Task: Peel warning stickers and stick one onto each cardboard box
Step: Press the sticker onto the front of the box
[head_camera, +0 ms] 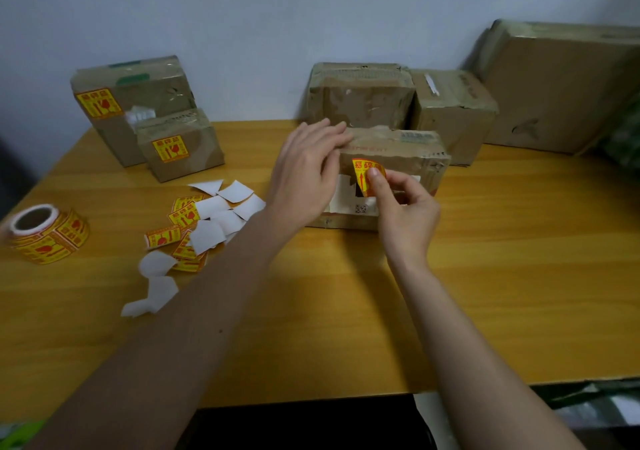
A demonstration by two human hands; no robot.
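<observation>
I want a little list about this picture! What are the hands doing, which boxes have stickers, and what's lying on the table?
left hand: left hand rests with straight fingers on the front box
right hand: right hand pinches a yellow sticker against the front box's face
boxes already stickered: two boxes on the left
boxes showing no sticker: three by the wall
on the table: sticker roll, loose stickers and white backing papers
table: wooden table
</observation>
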